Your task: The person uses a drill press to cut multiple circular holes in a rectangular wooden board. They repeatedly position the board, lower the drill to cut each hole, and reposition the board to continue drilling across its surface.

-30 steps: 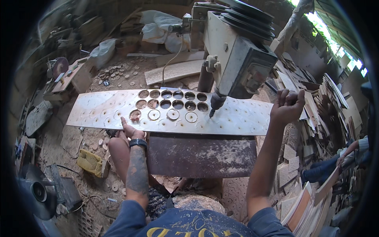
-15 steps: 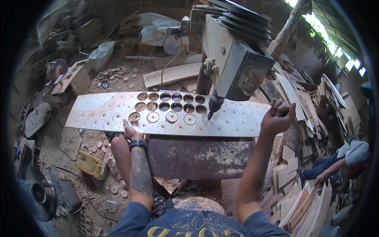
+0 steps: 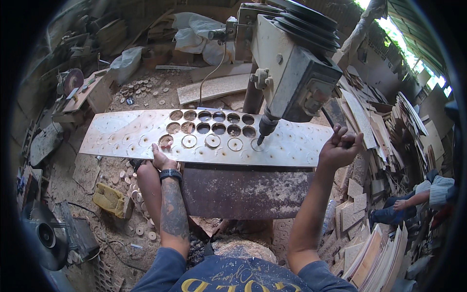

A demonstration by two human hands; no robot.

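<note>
Head view. Pale wooden board [image 3: 209, 155] lies across the far part of the dark brown table [image 3: 238, 194], covering its far edge; its left end runs well beyond the table's left edge, its right end past the right edge.

Left hand [image 3: 163, 159] at the board's near edge, just off the table's far left corner. Grip: thumb on top, other fingers mostly hidden below, the near edge pinched between. Dark wristband [image 3: 170, 173] on that wrist.

Two rows of round holes [image 3: 219, 129] through the board, plus a lone one close to the left thumb; something pinkish shows in it, too small to tell. Ring-shaped cuts [image 3: 212, 140] line up to its right.

Drill press head [image 3: 294, 65] overhangs the board. Bit [image 3: 260, 139] points down at the rightmost clear ring; contact with the wood cannot be told.

Right hand [image 3: 340, 148] raised before the board's right end, fingers curled inward; whether they close on anything, cannot tell.

Floor, left of the table: yellow block [image 3: 110, 199], wooden discs [image 3: 140, 230]. Far right: another person's arm [image 3: 413, 200].
</note>
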